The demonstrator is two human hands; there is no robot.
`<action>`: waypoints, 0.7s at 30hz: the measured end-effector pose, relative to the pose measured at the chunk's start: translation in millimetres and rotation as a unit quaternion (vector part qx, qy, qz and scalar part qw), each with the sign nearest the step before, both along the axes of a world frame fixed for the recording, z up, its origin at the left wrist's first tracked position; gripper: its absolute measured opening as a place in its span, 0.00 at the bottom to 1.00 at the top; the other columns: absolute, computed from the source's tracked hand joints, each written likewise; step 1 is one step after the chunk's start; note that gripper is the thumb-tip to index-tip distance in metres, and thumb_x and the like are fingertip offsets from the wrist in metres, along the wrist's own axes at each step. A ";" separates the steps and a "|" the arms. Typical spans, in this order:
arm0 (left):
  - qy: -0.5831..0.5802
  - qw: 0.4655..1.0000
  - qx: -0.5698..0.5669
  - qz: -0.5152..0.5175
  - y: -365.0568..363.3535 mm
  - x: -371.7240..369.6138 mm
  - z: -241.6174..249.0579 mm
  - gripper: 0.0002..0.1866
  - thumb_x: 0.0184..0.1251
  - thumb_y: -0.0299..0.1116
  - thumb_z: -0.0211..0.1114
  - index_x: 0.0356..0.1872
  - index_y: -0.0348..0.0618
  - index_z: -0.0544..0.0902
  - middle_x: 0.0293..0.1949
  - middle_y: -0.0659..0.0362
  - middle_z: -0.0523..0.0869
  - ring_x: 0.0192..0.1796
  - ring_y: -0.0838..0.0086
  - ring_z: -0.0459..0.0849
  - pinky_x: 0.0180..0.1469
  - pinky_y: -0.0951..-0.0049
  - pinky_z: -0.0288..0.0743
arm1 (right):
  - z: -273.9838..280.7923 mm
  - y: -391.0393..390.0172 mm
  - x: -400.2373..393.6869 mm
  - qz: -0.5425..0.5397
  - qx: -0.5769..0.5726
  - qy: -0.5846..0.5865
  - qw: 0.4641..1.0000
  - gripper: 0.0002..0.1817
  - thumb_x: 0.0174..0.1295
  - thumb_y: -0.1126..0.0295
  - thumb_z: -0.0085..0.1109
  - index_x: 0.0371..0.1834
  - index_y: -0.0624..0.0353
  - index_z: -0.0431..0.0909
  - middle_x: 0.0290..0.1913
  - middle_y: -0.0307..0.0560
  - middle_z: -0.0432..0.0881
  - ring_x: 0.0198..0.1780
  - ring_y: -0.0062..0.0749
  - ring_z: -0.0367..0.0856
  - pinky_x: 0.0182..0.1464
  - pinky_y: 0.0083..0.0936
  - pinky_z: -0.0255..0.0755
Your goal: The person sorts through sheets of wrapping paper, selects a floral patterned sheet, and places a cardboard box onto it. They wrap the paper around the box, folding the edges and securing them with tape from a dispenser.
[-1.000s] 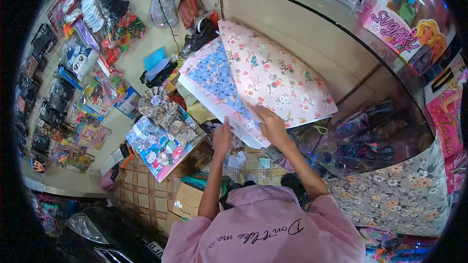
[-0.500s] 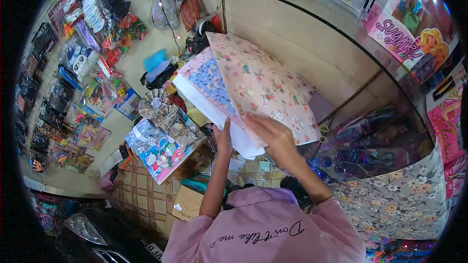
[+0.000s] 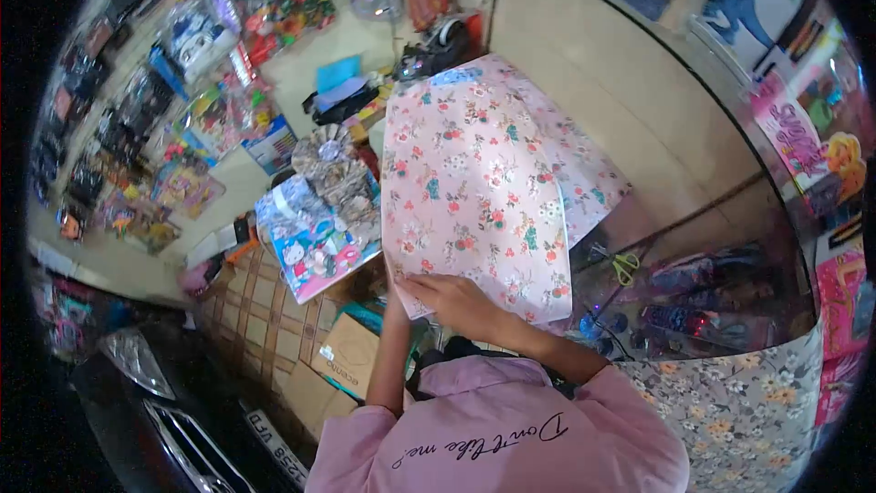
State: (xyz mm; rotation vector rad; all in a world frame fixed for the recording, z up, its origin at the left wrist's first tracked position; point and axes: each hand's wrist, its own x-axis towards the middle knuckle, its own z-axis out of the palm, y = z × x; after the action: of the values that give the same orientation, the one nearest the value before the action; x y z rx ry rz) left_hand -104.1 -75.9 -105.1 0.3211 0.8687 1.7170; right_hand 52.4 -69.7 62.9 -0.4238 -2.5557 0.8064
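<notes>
A large sheet of pink floral wrapping paper (image 3: pixel 470 187) spreads over the glass counter in front of me, curling up along its right side. More pink floral paper (image 3: pixel 589 187) lies beneath it, and a strip of blue floral paper (image 3: pixel 456 77) shows at the far edge. My left hand (image 3: pixel 398 299) is at the near-left corner, closed on the paper's edge; its fingers are largely hidden. Across the same corner reaches my right hand (image 3: pixel 452 299), its fingertips bent together at the paper's left edge, beside the left hand.
Green-handled scissors (image 3: pixel 625 268) lie right of the paper. A Hello Kitty item (image 3: pixel 319 260) and a grey ruffled bundle (image 3: pixel 338 178) sit at left. Cardboard boxes (image 3: pixel 347 353) and a black vehicle (image 3: pixel 173 411) stand below. Packaged goods (image 3: pixel 196 36) hang on the wall.
The top floral sheet has swung left over the white and blue sheets, covering most of them. My right hand has moved left and down to the near-left corner. The view has shifted.
</notes>
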 end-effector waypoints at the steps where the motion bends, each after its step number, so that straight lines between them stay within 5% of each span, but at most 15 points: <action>1: 0.011 1.000 0.001 0.011 -8.4 -16.1 18.7 0.29 0.69 0.49 0.60 0.61 0.37 0.70 0.54 0.51 0.79 0.51 0.67 0.81 0.55 0.67 0.75 | -2.2 -8.7 -4.5 0.022 -0.005 0.003 1.000 0.29 0.55 0.81 0.49 0.65 0.59 0.69 0.58 0.58 0.77 0.56 0.50 0.79 0.56 0.38 0.75; 6: 0.103 0.994 -0.030 0.036 -52.6 -89.1 64.7 0.31 0.68 0.50 0.59 0.63 0.36 0.71 0.56 0.50 0.79 0.53 0.67 0.81 0.58 0.68 0.74 | -25.5 -68.7 -28.9 0.154 -0.003 -0.105 0.982 0.29 0.58 0.78 0.47 0.66 0.69 0.62 0.60 0.63 0.74 0.59 0.49 0.77 0.56 0.35 0.75; 10: 0.158 0.975 -0.157 -0.022 -95.6 -121.5 42.5 0.37 0.64 0.33 0.68 0.71 0.39 0.61 0.61 0.52 0.76 0.59 0.68 0.77 0.62 0.69 0.70 | -43.3 -102.9 -38.6 0.273 -0.057 -0.121 0.953 0.36 0.65 0.54 0.56 0.69 0.67 0.61 0.69 0.67 0.62 0.72 0.52 0.60 0.71 0.43 0.57; 12: 0.208 0.962 -0.175 -0.006 -118.7 -124.5 29.7 0.39 0.65 0.33 0.67 0.73 0.42 0.57 0.62 0.53 0.75 0.62 0.68 0.74 0.64 0.70 0.68 | -47.7 -84.1 -40.8 0.179 -0.210 -0.162 0.948 0.42 0.59 0.46 0.60 0.72 0.60 0.61 0.73 0.60 0.60 0.75 0.49 0.53 0.75 0.43 0.43; 13: 0.214 0.956 -0.200 0.001 -128.5 -122.2 27.7 0.38 0.65 0.32 0.67 0.73 0.41 0.58 0.62 0.54 0.75 0.64 0.69 0.72 0.65 0.71 0.66 | -54.4 -61.2 -45.7 0.038 -0.120 -0.123 0.984 0.41 0.59 0.46 0.59 0.71 0.58 0.62 0.72 0.59 0.61 0.74 0.51 0.55 0.75 0.48 0.41; 14: 0.221 0.953 -0.208 -0.015 -132.1 -116.6 28.1 0.37 0.64 0.32 0.67 0.73 0.41 0.59 0.63 0.55 0.75 0.64 0.69 0.72 0.64 0.71 0.67 | -128.0 -3.4 -46.0 -0.081 0.061 -0.018 0.995 0.39 0.61 0.48 0.59 0.72 0.57 0.62 0.73 0.62 0.58 0.74 0.52 0.54 0.74 0.55 0.38; 15: 0.228 0.950 -0.214 -0.031 -132.2 -108.9 28.6 0.37 0.64 0.32 0.67 0.72 0.41 0.60 0.64 0.55 0.74 0.64 0.69 0.72 0.63 0.71 0.68 | -117.5 29.9 -41.2 -0.281 0.227 -0.034 0.932 0.37 0.60 0.52 0.60 0.70 0.57 0.63 0.73 0.65 0.55 0.75 0.53 0.52 0.74 0.59 0.37; 18: 0.217 0.966 -0.131 -0.059 -126.9 -100.1 -32.9 0.33 0.66 0.34 0.65 0.71 0.43 0.63 0.62 0.57 0.76 0.62 0.73 0.74 0.63 0.72 0.67 | -155.3 84.5 6.7 -0.258 0.278 -0.193 0.905 0.25 0.57 0.65 0.59 0.59 0.60 0.73 0.73 0.68 0.54 0.77 0.54 0.46 0.74 0.60 0.36; 21: 0.292 0.941 -0.169 -0.032 -132.5 -92.9 -37.6 0.32 0.67 0.34 0.64 0.70 0.42 0.64 0.61 0.57 0.76 0.60 0.73 0.75 0.61 0.73 0.69 | -195.5 74.1 34.8 -0.197 0.394 -0.244 0.864 0.21 0.57 0.63 0.62 0.55 0.56 0.78 0.73 0.67 0.55 0.77 0.55 0.47 0.73 0.61 0.38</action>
State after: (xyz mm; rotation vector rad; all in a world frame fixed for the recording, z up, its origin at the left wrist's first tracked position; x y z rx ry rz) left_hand -197.0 -208.3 -142.7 0.6335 1.5437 1.3877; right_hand 87.2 4.4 -132.6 -0.9008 -2.7916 -0.5732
